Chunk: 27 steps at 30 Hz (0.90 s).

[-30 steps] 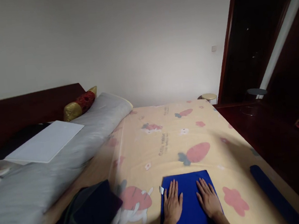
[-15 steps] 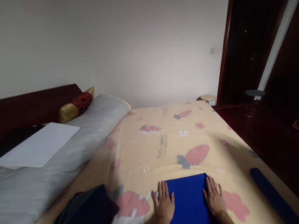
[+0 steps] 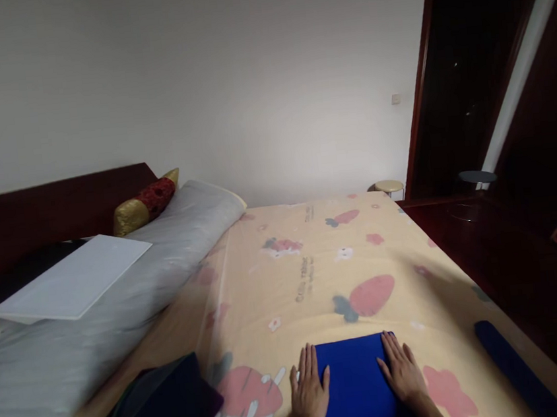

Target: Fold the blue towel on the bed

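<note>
A bright blue folded cloth [image 3: 355, 386] lies flat on the bed, its near end cut off by the bottom of the view. My left hand [image 3: 309, 391] rests flat along the cloth's left edge, fingers stretched forward and thumb at the cloth. On the opposite side, my right hand [image 3: 401, 371] lies flat over the right edge near the far corner, its fingers extended. Neither hand grips anything. Left of my hands sits a heap of dark folded cloth [image 3: 155, 410]. A narrow dark blue strip of cloth [image 3: 517, 366] lies along the bed's right side.
Cream bedding [image 3: 276, 285] with carrot prints spreads ahead. A long grey pillow [image 3: 177, 245] runs along the left, carrying a white board [image 3: 74, 280]. Behind are a red and gold bolster [image 3: 151, 202] and a dark headboard [image 3: 53, 199]. Two stools [image 3: 388, 186] stand beyond the bed.
The view has tilted slightly, so the scene sits a little lower. My right hand has slid slightly inward over the cloth's far right corner. My left hand stays by the left edge.
</note>
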### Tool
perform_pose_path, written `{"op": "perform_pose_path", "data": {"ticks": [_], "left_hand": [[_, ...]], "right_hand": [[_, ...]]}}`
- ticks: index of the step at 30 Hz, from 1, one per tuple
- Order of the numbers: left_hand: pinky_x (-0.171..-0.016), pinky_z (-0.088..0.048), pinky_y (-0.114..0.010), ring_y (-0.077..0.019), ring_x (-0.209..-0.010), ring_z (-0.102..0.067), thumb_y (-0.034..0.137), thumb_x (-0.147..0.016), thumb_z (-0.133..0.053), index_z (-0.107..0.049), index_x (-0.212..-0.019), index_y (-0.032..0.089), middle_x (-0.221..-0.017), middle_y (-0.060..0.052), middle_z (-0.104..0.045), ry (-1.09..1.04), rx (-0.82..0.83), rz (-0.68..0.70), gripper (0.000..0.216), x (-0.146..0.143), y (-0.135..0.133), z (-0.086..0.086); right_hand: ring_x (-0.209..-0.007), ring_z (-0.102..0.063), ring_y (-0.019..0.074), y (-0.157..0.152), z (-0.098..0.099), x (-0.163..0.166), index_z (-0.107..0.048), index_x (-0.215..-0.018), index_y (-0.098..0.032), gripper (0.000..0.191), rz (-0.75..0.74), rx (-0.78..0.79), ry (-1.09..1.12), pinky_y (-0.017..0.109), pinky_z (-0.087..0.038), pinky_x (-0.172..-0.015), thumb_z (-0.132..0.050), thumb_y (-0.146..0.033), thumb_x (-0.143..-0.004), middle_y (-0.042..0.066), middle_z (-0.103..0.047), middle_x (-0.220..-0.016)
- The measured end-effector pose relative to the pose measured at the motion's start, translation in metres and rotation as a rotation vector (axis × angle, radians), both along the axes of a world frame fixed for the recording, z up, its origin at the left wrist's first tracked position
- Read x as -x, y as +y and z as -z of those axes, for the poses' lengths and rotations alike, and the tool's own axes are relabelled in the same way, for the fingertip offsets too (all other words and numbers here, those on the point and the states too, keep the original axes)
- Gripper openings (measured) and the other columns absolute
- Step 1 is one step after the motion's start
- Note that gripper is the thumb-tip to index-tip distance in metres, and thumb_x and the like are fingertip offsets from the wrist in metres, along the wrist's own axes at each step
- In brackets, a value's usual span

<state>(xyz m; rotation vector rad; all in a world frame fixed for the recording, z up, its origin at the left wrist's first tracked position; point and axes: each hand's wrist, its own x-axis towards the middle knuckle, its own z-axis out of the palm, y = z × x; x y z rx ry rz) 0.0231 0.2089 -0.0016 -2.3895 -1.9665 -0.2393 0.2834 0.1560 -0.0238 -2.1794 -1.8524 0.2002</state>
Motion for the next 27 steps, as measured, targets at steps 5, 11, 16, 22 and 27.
{"op": "perform_pose_path", "data": {"ticks": [5, 11, 16, 22, 27], "left_hand": [[-0.116, -0.015, -0.049, -0.0218, -0.143, -0.02, 0.045, -0.094, -0.024, -0.018, -0.147, 0.022, -0.156, -0.004, -0.021, 0.03, 0.122, -0.001, 0.059, 0.007, 0.004, -0.012], [-0.116, -0.015, -0.047, -0.0192, -0.143, -0.019, 0.045, -0.093, -0.023, -0.018, -0.147, 0.023, -0.156, -0.002, -0.018, 0.064, 0.193, 0.024, 0.059, 0.017, -0.003, -0.02], [-0.115, -0.02, -0.046, -0.0203, -0.141, -0.026, 0.045, -0.093, -0.024, -0.022, -0.146, 0.025, -0.154, 0.0, -0.025, 0.032, 0.044, -0.013, 0.056, 0.045, -0.024, 0.003], [-0.112, -0.024, -0.048, -0.0227, -0.137, -0.035, 0.04, -0.092, -0.03, -0.022, -0.144, 0.034, -0.149, 0.003, -0.035, 0.011, -0.199, 0.051, 0.052, 0.07, -0.045, 0.031], [-0.108, -0.031, -0.047, -0.0219, -0.13, -0.045, 0.029, -0.089, -0.034, -0.011, -0.146, 0.035, -0.144, 0.003, -0.043, 0.032, -0.389, 0.257, 0.061, 0.041, -0.082, 0.069]], "right_hand": [[-0.142, -0.021, 0.0216, 0.0, 0.01, -0.004, -0.024, -0.146, -0.011, 0.068, 0.078, 0.007, -0.077, 0.046, -0.02, -0.116, -0.025, -0.055, -0.093, 0.007, -0.023, -0.153], [-0.142, -0.022, 0.024, -0.011, 0.019, -0.001, -0.028, -0.145, -0.011, 0.066, 0.108, 0.007, -0.09, 0.048, -0.022, -0.115, -0.023, -0.051, -0.093, 0.006, -0.023, -0.152], [-0.141, -0.024, 0.0224, -0.043, 0.033, -0.016, -0.028, -0.145, -0.018, 0.065, 0.075, -0.036, -0.023, 0.05, -0.022, -0.115, -0.023, -0.054, -0.092, 0.004, -0.026, -0.152], [-0.136, -0.035, 0.0264, -0.068, 0.056, -0.026, -0.041, -0.14, -0.02, 0.058, 0.11, -0.133, -0.072, 0.052, -0.033, -0.11, -0.027, -0.047, -0.091, 0.005, -0.035, -0.147], [-0.123, -0.051, 0.0271, -0.078, 0.068, 0.015, -0.056, -0.129, -0.027, 0.048, -0.085, -0.328, -0.171, 0.045, -0.05, -0.096, -0.035, -0.026, -0.086, 0.004, -0.049, -0.137]]}}
